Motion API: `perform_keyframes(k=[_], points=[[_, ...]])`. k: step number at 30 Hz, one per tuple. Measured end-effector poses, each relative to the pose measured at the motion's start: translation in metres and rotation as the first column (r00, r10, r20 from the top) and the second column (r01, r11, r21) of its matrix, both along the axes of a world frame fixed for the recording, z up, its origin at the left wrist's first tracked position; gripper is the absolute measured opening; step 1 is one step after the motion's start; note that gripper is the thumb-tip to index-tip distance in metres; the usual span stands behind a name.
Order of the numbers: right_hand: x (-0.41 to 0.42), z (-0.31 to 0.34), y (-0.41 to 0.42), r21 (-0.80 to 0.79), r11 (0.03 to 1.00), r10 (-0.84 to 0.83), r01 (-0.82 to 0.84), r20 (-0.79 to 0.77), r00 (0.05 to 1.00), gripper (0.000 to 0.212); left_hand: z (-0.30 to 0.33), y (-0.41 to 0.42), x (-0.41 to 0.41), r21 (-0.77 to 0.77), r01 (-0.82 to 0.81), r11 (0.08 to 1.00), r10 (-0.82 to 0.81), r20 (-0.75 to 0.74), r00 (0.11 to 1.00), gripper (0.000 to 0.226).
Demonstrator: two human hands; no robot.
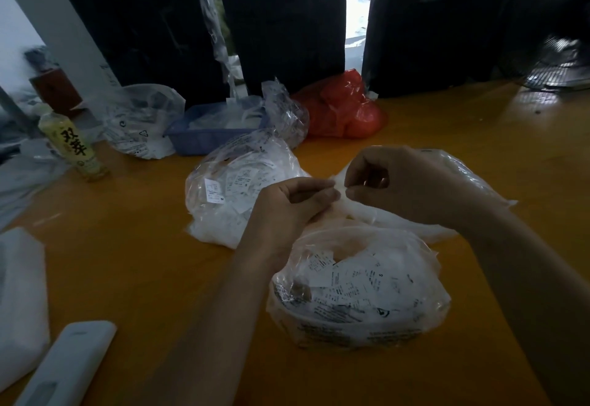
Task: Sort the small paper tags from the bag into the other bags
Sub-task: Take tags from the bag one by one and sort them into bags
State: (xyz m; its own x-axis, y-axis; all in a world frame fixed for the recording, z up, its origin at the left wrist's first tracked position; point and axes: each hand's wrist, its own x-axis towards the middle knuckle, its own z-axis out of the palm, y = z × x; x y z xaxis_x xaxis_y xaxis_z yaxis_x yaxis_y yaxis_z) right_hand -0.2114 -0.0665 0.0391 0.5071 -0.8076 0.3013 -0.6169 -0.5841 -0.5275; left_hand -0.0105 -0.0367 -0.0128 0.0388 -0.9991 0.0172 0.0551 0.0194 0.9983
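Observation:
Three clear plastic bags of small white paper tags lie on the orange table. The near bag (357,290) sits just below my hands, a second tag bag (230,188) lies to the left behind my left hand, and a third bag (459,182) lies under my right forearm. My left hand (297,201) and my right hand (389,179) meet above the near bag, fingertips curled, both pinching a small white paper tag (341,182) between them.
At the back stand a blue basket (198,137) with white items, another clear bag (140,121), a red plastic bag (348,109) and a yellow bottle (73,144). A white remote (70,364) and white foam (19,303) lie near left. Black boxes line the far edge.

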Motion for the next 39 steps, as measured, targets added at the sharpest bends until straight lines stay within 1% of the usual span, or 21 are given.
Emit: perform_keyframes(k=[2,5,10,11,13,14,15,17,18,20,22,23,24,25,26,27,29,30,33,36,39], points=[[-0.001,-0.002,-0.002,0.013,1.0,0.019,-0.019,0.0,1.0,0.01,0.0,-0.001,-0.001,0.002,0.014,1.0,-0.014,-0.015,1.0,0.02],[-0.002,-0.005,-0.006,0.03,1.0,-0.01,0.009,0.041,0.999,0.01,0.0,-0.001,0.0,-0.006,0.029,1.0,-0.029,-0.022,0.999,0.025],[-0.001,-0.006,-0.013,0.017,0.988,-0.155,0.156,0.271,0.95,0.011,0.001,-0.001,0.002,0.0,0.005,1.0,-0.005,-0.059,0.998,0.021],[-0.001,-0.006,-0.013,0.05,0.987,-0.159,0.151,0.287,0.945,0.013,0.001,-0.001,0.002,0.005,0.005,1.0,-0.004,-0.051,0.999,0.022],[0.0,-0.007,-0.011,0.155,0.982,-0.139,0.106,0.217,0.966,0.03,0.002,0.0,0.001,0.012,0.022,1.0,-0.021,-0.02,1.0,0.024],[0.001,-0.009,-0.01,0.174,0.981,-0.11,0.083,0.156,0.982,0.03,0.002,0.0,0.0,0.016,0.033,0.999,-0.033,-0.004,0.999,0.025],[0.002,-0.01,-0.009,0.172,0.983,-0.082,0.061,0.118,0.99,0.023,0.001,0.001,-0.001,0.022,0.043,0.999,-0.043,0.013,0.999,0.025],[0.003,-0.013,-0.01,0.171,0.984,-0.069,0.044,0.139,0.988,0.007,0.001,0.001,-0.001,0.036,0.047,0.998,-0.05,0.064,0.997,0.025],[0.003,-0.014,-0.011,0.177,0.983,-0.083,0.051,0.179,0.98,0.007,0.001,0.001,0.0,0.044,0.044,0.998,-0.048,0.09,0.995,0.024],[0.002,-0.016,-0.016,0.164,0.98,-0.152,0.114,0.242,0.958,0.009,0.001,0.0,0.003,0.058,0.024,0.998,-0.03,0.114,0.993,0.022],[-0.001,-0.018,-0.02,0.094,0.966,-0.256,0.24,0.24,0.936,0.006,0.001,-0.002,0.008,0.077,-0.019,0.997,0.011,0.105,0.994,0.02],[-0.002,-0.02,-0.022,0.051,0.958,-0.287,0.282,0.204,0.936,0.004,0.001,-0.003,0.01,0.089,-0.042,0.995,0.034,0.088,0.996,0.018],[-0.002,-0.021,-0.022,0.019,0.963,-0.269,0.269,0.134,0.954,0.003,0.002,-0.003,0.012,0.098,-0.063,0.993,0.057,0.064,0.996,0.017],[0.001,-0.023,-0.021,0.005,0.981,-0.195,0.195,0.018,0.981,0.002,0.003,-0.004,0.013,0.104,-0.081,0.991,0.078,0.033,0.996,0.016],[0.007,-0.028,-0.019,0.018,0.997,-0.076,0.079,-0.128,0.989,0.002,0.004,-0.005,0.014,0.113,-0.09,0.99,0.091,-0.008,0.996,0.015],[0.015,-0.034,-0.015,0.079,0.996,0.056,-0.036,-0.27,0.961,0.007,0.004,-0.006,0.014,0.125,-0.086,0.988,0.094,-0.057,0.994,0.015],[0.035,-0.055,-0.005,0.231,0.961,0.245,-0.155,-0.437,0.866,0.019,0.004,-0.007,0.012,0.149,-0.055,0.987,0.08,-0.167,0.983,0.016],[0.044,-0.065,0.0,0.243,0.957,0.261,-0.16,-0.48,0.838,0.024,0.004,-0.007,0.01,0.158,-0.036,0.987,0.072,-0.231,0.97,0.017],[0.059,-0.091,0.005,0.103,0.986,0.164,-0.128,-0.533,0.83,0.035,0.004,-0.007,0.006,0.159,0.005,0.987,0.062,-0.411,0.91,0.016],[0.06,-0.097,0.003,0.083,0.988,0.152,-0.127,-0.544,0.825,0.039,0.004,-0.008,0.003,0.152,0.022,0.988,0.051,-0.457,0.888,0.013],[0.059,-0.096,0.001,0.063,0.984,0.174,-0.168,-0.555,0.813,0.031,0.003,-0.007,0.002,0.164,0.026,0.986,0.051,-0.45,0.892,0.019]])
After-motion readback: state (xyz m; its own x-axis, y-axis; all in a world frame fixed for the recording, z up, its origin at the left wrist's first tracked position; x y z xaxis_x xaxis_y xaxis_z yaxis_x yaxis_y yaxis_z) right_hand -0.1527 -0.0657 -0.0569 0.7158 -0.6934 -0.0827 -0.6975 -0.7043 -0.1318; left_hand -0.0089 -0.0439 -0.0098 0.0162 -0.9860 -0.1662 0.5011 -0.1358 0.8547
